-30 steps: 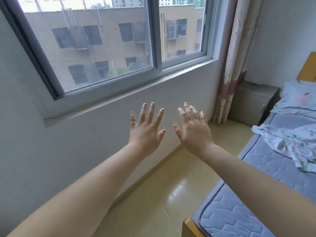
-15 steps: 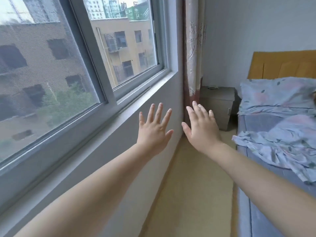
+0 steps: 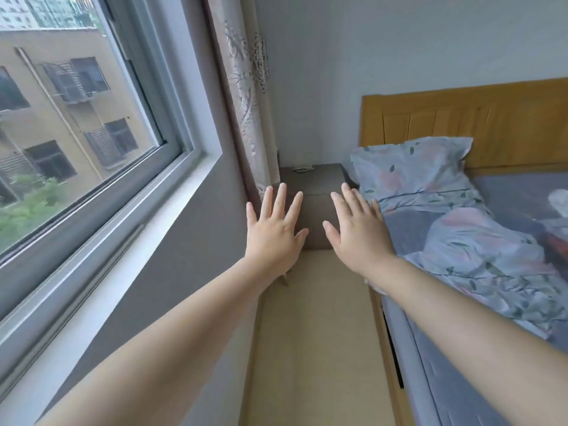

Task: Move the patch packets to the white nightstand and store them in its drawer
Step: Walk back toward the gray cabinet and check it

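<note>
Head view: I see left grip (image 3: pixel 275 233) and right grip (image 3: pixel 358 233) spread wide, side by side, holding nothing. Straight beyond both grips: nightstand (image 3: pixel 312 182); small pale item (image 3: pixel 302 169) on its top, cannot identify.

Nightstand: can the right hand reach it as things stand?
Probably not yet. The right hand is open and empty, but the nightstand stands farther off; the floor up to it looks free.
</note>
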